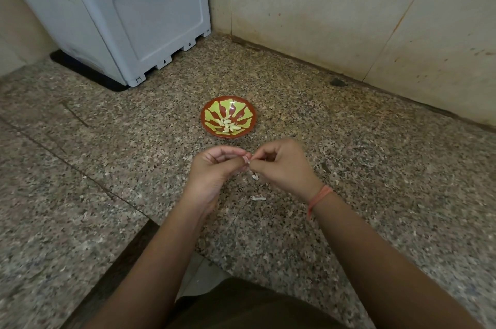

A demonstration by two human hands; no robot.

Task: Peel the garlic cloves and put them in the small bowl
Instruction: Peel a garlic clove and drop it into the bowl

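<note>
- Speckled granite worktop (335,156) met beige wall tiles; a grey plastic appliance (128,14) stood at the rear left.
- The small bowl (228,117), red with green leaf pattern, sat just beyond my hands and held several peeled garlic cloves (228,124).
- My left hand (214,170) and right hand (281,165) met fingertip to fingertip, each grip pinched on one garlic clove (246,160) between them.
- Papery peel scraps (258,197) lay on the worktop under the hands.
- An orange thread (319,198) circled my right wrist.
</note>
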